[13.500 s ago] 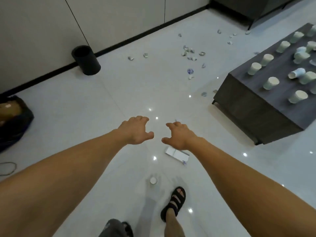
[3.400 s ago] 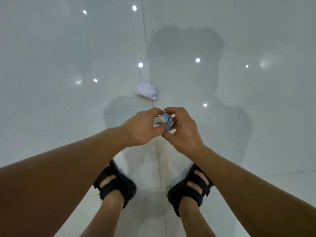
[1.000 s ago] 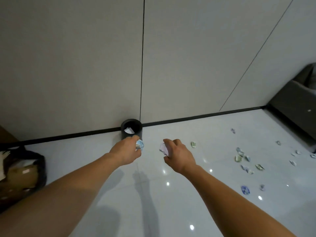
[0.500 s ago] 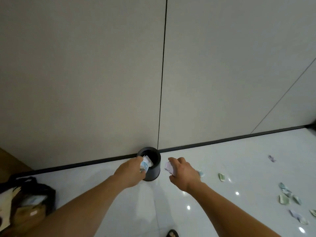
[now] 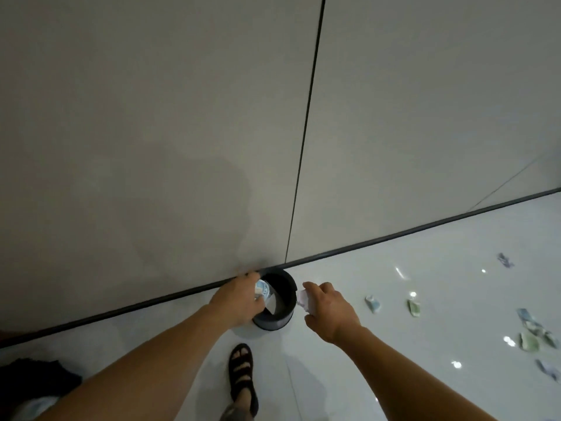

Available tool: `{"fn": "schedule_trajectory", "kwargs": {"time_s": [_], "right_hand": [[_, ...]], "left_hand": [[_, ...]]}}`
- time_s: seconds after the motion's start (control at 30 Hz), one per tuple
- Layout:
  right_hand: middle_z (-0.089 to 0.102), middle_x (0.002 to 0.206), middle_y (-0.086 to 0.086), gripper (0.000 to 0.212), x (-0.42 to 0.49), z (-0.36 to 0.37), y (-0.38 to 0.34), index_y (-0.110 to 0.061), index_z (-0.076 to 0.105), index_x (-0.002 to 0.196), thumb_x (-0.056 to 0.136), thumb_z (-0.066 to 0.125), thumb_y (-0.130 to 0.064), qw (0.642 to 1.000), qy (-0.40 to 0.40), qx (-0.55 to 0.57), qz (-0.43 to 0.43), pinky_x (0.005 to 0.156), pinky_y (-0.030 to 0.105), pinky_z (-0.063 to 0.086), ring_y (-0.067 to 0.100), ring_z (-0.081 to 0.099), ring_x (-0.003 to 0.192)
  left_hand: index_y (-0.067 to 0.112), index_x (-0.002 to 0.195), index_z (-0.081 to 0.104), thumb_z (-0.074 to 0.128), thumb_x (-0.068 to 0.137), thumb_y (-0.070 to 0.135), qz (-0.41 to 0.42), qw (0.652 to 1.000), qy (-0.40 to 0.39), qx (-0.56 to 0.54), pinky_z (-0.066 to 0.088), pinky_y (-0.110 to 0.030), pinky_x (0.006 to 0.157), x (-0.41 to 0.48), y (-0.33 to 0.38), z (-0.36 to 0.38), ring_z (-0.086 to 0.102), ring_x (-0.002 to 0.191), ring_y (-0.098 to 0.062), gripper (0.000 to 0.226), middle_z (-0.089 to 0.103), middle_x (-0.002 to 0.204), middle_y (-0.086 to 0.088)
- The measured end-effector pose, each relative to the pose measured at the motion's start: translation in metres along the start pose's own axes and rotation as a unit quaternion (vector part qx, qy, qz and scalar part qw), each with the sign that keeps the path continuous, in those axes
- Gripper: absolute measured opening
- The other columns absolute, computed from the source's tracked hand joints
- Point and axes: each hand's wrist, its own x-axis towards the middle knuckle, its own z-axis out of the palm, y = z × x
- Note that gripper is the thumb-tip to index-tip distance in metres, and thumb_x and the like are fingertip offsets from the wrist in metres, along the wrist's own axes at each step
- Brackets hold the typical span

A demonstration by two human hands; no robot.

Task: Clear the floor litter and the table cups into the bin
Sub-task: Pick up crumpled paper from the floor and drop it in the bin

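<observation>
**A:** Where is the bin [image 5: 273,323]?

**B:** Upright on the floor [image 5: 440,268], against the dark skirting strip [image 5: 394,235]. Its long axis is vertical and its open mouth points up towards the camera. A white sheet [image 5: 272,303] shows inside it.

**A:** And the left hand [image 5: 239,302]?

**B:** At the bin's 9 o'clock. Its fingers are curled round a crumpled blue-and-white scrap [image 5: 262,290], which is held over the rim, just within the mouth. The scrap's longer side runs roughly from 12 to 6.

**A:** The right hand [image 5: 329,308]?

**B:** At the bin's 3 o'clock, just outside the rim. Thumb and fingers pinch a white paper wad [image 5: 303,299], which sticks out at the hand's 10 o'clock, towards the bin. It is balled up, so I cannot tell its long axis.

**A:** What about the litter on the floor?

**B:** Scattered bits [image 5: 413,308] lie flat from the bin's 3 round to 4 o'clock. All are apart from the bin, and most are near the right edge.

**A:** Anything else?

**B:** A black sandal [image 5: 241,372] at the bin's 6 o'clock, toes pointing to 12. There is also a dark bag [image 5: 36,378] at 8, in the bottom-left corner.
</observation>
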Motion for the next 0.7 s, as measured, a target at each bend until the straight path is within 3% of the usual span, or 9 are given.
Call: {"fn": "schedule_trajectory", "kwargs": {"time_s": [0.2,0.47,0.6,0.7], "right_hand": [[0.044,0.131,0.003,0.067,0.092,0.042,-0.003,-0.032,0.027,0.145,0.087,0.06,-0.032,0.997,-0.026,0.05,0.054,0.087,0.032,0.047,0.024,0.05,0.111],[0.041,0.136,0.005,0.071,0.241,0.165,0.048,-0.033,0.023,0.145,0.086,0.064,-0.035,0.985,-0.061,0.095,0.131,0.092,0.036,0.049,0.026,0.048,0.116],[0.038,0.138,0.007,0.077,0.3,0.226,0.073,-0.03,0.02,0.148,0.085,0.065,-0.035,0.982,-0.061,0.114,0.139,0.094,0.041,0.049,0.03,0.047,0.12],[0.023,0.152,0.007,0.087,0.321,0.262,0.087,-0.031,0.014,0.151,0.084,0.068,-0.033,0.977,-0.054,0.141,0.15,0.101,0.043,0.045,0.032,0.038,0.131]], "left_hand": [[0.018,0.121,0.046,0.054,0.089,0.033,0.0,0.997,-0.072,0.03,0.048,-0.031,0.082,0.105,-0.037,0.025,0.057,0.101,-0.023,0.036,0.055,0.118,-0.005],[0.023,0.129,0.041,0.055,0.09,0.038,0.002,0.988,-0.141,0.055,0.049,-0.027,0.082,0.252,-0.096,0.146,0.057,0.103,-0.016,0.044,0.053,0.12,-0.002],[0.018,0.133,0.041,0.06,0.088,0.034,-0.02,0.984,-0.17,0.045,0.049,-0.035,0.086,0.299,-0.131,0.206,0.056,0.104,-0.023,0.051,0.053,0.12,-0.008],[0.016,0.139,0.039,0.067,0.083,0.031,-0.024,0.984,-0.175,0.016,0.047,-0.041,0.091,0.311,-0.153,0.238,0.054,0.11,-0.028,0.064,0.05,0.129,-0.011]]}}
